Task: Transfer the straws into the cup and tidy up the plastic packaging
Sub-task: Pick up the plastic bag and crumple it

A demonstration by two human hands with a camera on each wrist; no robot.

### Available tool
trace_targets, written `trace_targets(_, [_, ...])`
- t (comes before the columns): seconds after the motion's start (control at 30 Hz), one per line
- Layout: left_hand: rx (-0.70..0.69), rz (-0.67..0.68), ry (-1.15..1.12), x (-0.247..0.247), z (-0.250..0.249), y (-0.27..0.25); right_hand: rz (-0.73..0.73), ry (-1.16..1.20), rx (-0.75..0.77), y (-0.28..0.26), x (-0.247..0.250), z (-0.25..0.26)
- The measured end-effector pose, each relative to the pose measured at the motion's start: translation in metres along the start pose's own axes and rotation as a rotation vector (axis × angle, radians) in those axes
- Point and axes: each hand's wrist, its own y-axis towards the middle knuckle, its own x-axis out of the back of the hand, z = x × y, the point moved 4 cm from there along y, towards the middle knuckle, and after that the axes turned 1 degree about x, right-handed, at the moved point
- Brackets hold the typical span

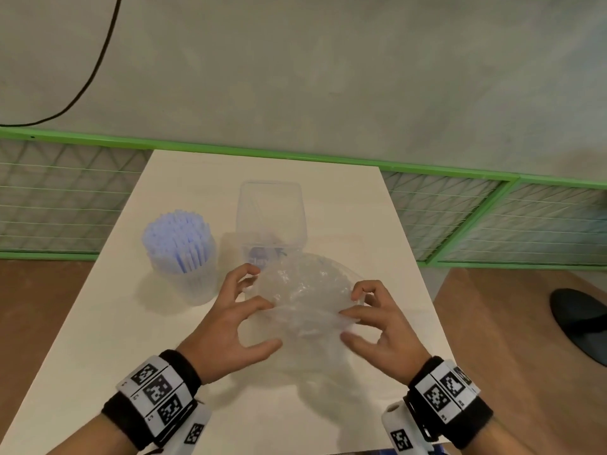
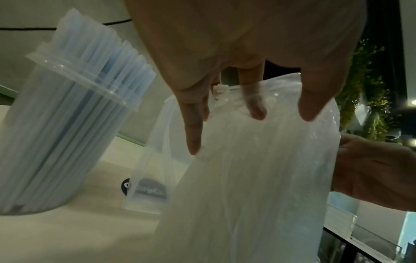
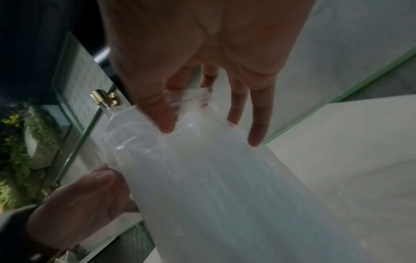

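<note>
While the white table (image 1: 345, 198) is carrying everything, a green-framed mesh fence (image 1: 492, 218) is running behind its far edge and a black cable (image 1: 98, 57) is hanging across the grey wall. A dark rounded object (image 1: 581, 320), too cut off to identify, is sitting on the brown floor to the right.

Clear plastic packaging (image 1: 305, 297) is lying crumpled at mid-table, partly covering the base of the transparent square container (image 1: 271, 218) standing just behind it. Left hand (image 1: 230, 320) is pinching the packaging's left edge with curled fingers; right hand (image 1: 381, 320) is pinching the right edge likewise.

Clear cup (image 1: 193, 274) is standing upright at the table's left, apart from the packaging, and is holding the pale blue straws (image 1: 179, 238) bunched upright, tips above its rim.

A dark label (image 2: 146, 190) on the container's lower front is showing in the left wrist view; lettering is blurred, only "ry" legible. Both wrists are wearing black bands with square coded markers (image 1: 157, 389).
</note>
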Motion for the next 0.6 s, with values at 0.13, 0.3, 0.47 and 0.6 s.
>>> trace_targets(0.13, [-0.172, -0.064, 0.063, 0.0, -0.009, 0.007, -0.105, -0.129, 0.019, -0.003, -0.005, 0.013])
trace_targets(0.3, [-0.226, -0.128, 0.068, -0.008, -0.009, 0.002, -0.301, -0.107, 0.165, -0.011, -0.02, 0.013])
trace_targets(0.47, [-0.202, -0.128, 0.179, -0.018, 0.004, -0.009, -0.25, -0.229, 0.225, -0.017, -0.032, 0.005])
trace_targets(0.6, [-0.154, -0.068, 0.132, -0.021, 0.004, -0.017, -0.082, -0.261, 0.208, -0.024, -0.031, 0.009])
